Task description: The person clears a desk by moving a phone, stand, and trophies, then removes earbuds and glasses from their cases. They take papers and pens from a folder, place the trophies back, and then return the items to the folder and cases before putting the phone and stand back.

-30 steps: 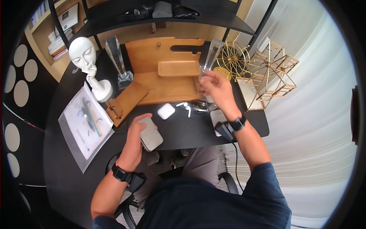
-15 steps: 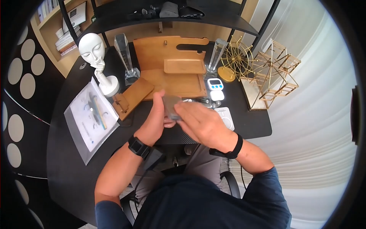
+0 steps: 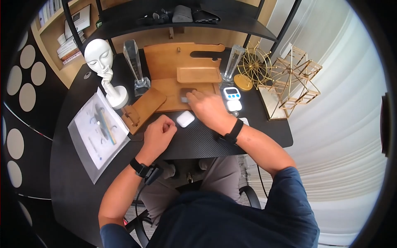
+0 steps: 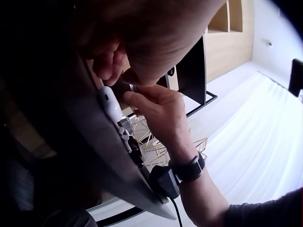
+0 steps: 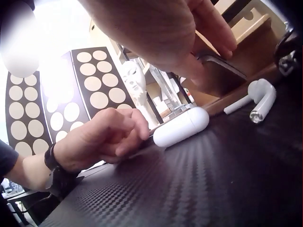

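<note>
My right hand (image 3: 211, 109) pinches a phone (image 3: 185, 98) low over the base of the wooden desk organizer (image 3: 159, 62). In the right wrist view the phone (image 5: 225, 66) shows a dark edge between thumb and fingers; much of it is hidden by the hand. My left hand (image 3: 158, 138) rests by the front of the desk, fingers loosely curled around nothing. A white earbud case (image 3: 185, 119) lies between the two hands. Two white earbuds (image 5: 262, 97) lie beside it in the right wrist view, hidden behind my right hand in the head view.
A small white timer (image 3: 231, 93) and another white case (image 3: 233, 106) sit right of the organizer. Behind are crystal trophies (image 3: 134, 62) and gold wheel models (image 3: 254, 66). At left stand a white face statue (image 3: 99, 56) and a sleeved paper sheet (image 3: 97, 128).
The phone passed from my left hand to my right, both hands meeting on it midway. My right hand has carried it forward over the organizer; my left hand has drawn back.
</note>
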Demonstrator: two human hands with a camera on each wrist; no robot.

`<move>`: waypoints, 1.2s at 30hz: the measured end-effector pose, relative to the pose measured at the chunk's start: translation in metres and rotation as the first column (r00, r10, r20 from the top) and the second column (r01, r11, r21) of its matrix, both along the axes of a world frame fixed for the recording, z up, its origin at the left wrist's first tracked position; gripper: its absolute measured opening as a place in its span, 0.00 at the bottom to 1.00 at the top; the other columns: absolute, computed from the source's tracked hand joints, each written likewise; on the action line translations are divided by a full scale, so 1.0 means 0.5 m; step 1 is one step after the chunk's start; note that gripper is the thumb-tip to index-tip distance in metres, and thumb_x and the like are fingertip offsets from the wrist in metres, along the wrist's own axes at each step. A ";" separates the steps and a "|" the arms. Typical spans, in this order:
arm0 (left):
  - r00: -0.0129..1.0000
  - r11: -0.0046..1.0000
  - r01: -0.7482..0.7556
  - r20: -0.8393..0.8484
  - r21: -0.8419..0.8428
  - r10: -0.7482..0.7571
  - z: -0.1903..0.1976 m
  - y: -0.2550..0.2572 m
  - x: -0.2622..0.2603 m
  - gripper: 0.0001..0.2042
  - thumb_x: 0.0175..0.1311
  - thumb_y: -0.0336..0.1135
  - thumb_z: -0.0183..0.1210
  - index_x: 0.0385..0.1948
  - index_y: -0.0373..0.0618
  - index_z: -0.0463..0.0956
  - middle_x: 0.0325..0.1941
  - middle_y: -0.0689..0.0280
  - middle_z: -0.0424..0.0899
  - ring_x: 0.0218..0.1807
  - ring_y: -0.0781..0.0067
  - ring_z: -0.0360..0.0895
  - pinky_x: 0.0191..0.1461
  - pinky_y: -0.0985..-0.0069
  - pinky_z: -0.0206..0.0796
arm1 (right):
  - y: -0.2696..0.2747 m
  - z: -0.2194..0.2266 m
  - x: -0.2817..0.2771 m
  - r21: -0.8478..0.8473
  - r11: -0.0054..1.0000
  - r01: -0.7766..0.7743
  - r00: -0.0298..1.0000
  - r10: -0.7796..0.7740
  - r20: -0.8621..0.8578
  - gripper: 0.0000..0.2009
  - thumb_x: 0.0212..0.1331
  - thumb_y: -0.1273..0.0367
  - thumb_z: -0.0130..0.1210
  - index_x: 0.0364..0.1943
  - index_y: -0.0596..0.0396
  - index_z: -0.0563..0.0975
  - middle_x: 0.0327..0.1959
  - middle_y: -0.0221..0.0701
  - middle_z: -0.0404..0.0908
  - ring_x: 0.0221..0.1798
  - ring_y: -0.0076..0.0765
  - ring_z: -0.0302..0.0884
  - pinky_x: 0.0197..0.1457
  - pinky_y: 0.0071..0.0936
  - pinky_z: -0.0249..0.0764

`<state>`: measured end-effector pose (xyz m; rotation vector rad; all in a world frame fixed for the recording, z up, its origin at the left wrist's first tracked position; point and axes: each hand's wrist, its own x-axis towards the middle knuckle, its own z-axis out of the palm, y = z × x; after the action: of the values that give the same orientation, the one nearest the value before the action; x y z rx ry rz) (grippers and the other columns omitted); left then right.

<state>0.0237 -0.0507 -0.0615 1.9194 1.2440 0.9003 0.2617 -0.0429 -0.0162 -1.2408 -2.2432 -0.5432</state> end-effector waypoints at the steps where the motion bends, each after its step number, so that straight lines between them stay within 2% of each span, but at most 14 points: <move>1: 1.000 1.000 0.005 -0.012 -0.011 -0.005 0.001 -0.008 -0.003 0.07 0.66 0.36 0.65 0.37 0.43 0.82 0.24 0.66 0.81 0.28 0.72 0.78 0.35 0.70 0.69 | 0.004 -0.006 -0.002 -0.025 1.000 0.002 1.000 -0.002 -0.002 0.10 0.54 0.74 0.61 0.41 0.59 0.80 0.37 0.39 0.84 0.40 0.48 0.87 0.39 0.41 0.84; 2: 1.000 1.000 0.009 -0.025 -0.024 -0.010 0.005 -0.015 -0.005 0.08 0.64 0.37 0.66 0.37 0.45 0.81 0.24 0.65 0.81 0.28 0.68 0.80 0.35 0.68 0.70 | 0.007 -0.014 -0.004 -0.052 0.999 0.004 1.000 -0.004 -0.004 0.09 0.54 0.74 0.61 0.40 0.59 0.80 0.37 0.39 0.85 0.40 0.49 0.87 0.39 0.42 0.84; 9: 0.994 0.999 0.032 0.107 0.008 -0.032 -0.017 -0.022 -0.013 0.05 0.66 0.33 0.65 0.37 0.45 0.82 0.23 0.67 0.80 0.27 0.73 0.77 0.34 0.73 0.68 | 0.020 -0.039 0.003 -0.165 0.986 -0.030 0.990 0.006 -0.142 0.04 0.57 0.75 0.60 0.35 0.57 0.82 0.37 0.40 0.85 0.37 0.55 0.87 0.40 0.48 0.84; 12: 0.985 0.999 0.043 0.166 -0.013 -0.040 -0.026 -0.018 -0.014 0.04 0.67 0.32 0.65 0.37 0.44 0.82 0.24 0.69 0.80 0.27 0.78 0.76 0.34 0.75 0.68 | 0.013 -0.037 0.000 -0.116 0.992 -0.054 0.972 0.026 -0.232 0.06 0.57 0.76 0.59 0.38 0.59 0.83 0.41 0.43 0.86 0.37 0.57 0.88 0.41 0.49 0.84; 15: 0.973 0.996 0.066 0.224 -0.057 -0.052 -0.037 -0.011 -0.016 0.03 0.69 0.30 0.65 0.37 0.43 0.82 0.24 0.71 0.79 0.28 0.81 0.74 0.34 0.77 0.67 | 0.015 -0.033 -0.003 -0.197 0.980 -0.035 0.983 -0.002 -0.186 0.08 0.58 0.76 0.59 0.41 0.59 0.84 0.46 0.46 0.87 0.39 0.58 0.88 0.42 0.49 0.85; 18: 0.960 0.993 0.106 0.265 -0.055 -0.088 -0.030 -0.014 -0.016 0.03 0.74 0.25 0.59 0.37 0.42 0.80 0.27 0.79 0.73 0.29 0.91 0.66 0.34 0.84 0.60 | 0.027 -0.034 -0.009 -0.252 0.967 0.032 0.988 -0.068 -0.136 0.08 0.60 0.75 0.59 0.42 0.60 0.84 0.50 0.48 0.87 0.40 0.59 0.89 0.43 0.48 0.86; 21: 0.960 0.992 0.104 0.269 -0.074 -0.081 -0.027 -0.017 -0.018 0.03 0.74 0.24 0.58 0.36 0.42 0.80 0.28 0.79 0.74 0.30 0.91 0.66 0.34 0.84 0.59 | 0.041 -0.045 -0.009 -0.230 0.973 0.022 0.988 -0.056 -0.145 0.09 0.62 0.73 0.59 0.43 0.60 0.84 0.50 0.48 0.87 0.41 0.60 0.88 0.44 0.49 0.86; 24: 0.962 0.991 0.107 0.258 -0.077 -0.084 -0.022 -0.019 -0.018 0.03 0.74 0.24 0.58 0.37 0.41 0.80 0.28 0.79 0.74 0.30 0.91 0.66 0.35 0.84 0.59 | 0.021 -0.047 -0.015 -0.192 0.981 0.006 0.973 -0.050 -0.224 0.09 0.62 0.72 0.60 0.44 0.59 0.84 0.51 0.49 0.87 0.41 0.62 0.88 0.45 0.51 0.85; 27: 0.959 0.994 0.084 0.276 -0.072 -0.061 -0.027 -0.016 -0.019 0.01 0.70 0.27 0.63 0.37 0.41 0.82 0.26 0.72 0.80 0.29 0.84 0.74 0.36 0.80 0.67 | -0.014 -0.038 -0.019 -0.208 0.977 0.049 0.967 -0.099 -0.236 0.16 0.63 0.68 0.65 0.53 0.56 0.84 0.49 0.41 0.88 0.45 0.58 0.87 0.49 0.51 0.82; 30: 0.961 0.991 0.088 0.271 -0.099 -0.058 -0.024 -0.016 -0.021 0.01 0.70 0.27 0.63 0.37 0.41 0.82 0.28 0.71 0.80 0.31 0.85 0.75 0.37 0.80 0.68 | -0.047 -0.012 -0.013 -0.160 0.979 0.129 0.976 -0.154 -0.152 0.09 0.60 0.70 0.64 0.42 0.58 0.85 0.45 0.45 0.87 0.44 0.54 0.87 0.51 0.47 0.82; 33: 0.955 0.989 0.101 0.290 -0.105 -0.066 -0.028 -0.014 -0.023 0.02 0.71 0.27 0.62 0.37 0.40 0.82 0.28 0.72 0.80 0.32 0.85 0.75 0.38 0.81 0.68 | -0.053 -0.028 0.011 -0.209 0.952 0.223 0.971 -0.237 -0.042 0.07 0.59 0.70 0.65 0.38 0.58 0.85 0.41 0.42 0.86 0.46 0.50 0.85 0.52 0.44 0.80; 36: 0.948 0.980 0.115 0.312 -0.164 -0.059 -0.025 -0.016 -0.025 0.03 0.72 0.27 0.61 0.37 0.39 0.81 0.29 0.73 0.80 0.33 0.86 0.75 0.39 0.81 0.67 | -0.047 -0.046 0.033 -0.193 0.947 0.256 0.965 -0.262 -0.009 0.07 0.57 0.70 0.66 0.35 0.58 0.84 0.39 0.41 0.85 0.47 0.51 0.84 0.52 0.44 0.80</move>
<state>0.0111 -0.0586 -0.0739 1.6077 1.0111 0.9620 0.2781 -0.0664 -0.0394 -1.6453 -2.1561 -0.4038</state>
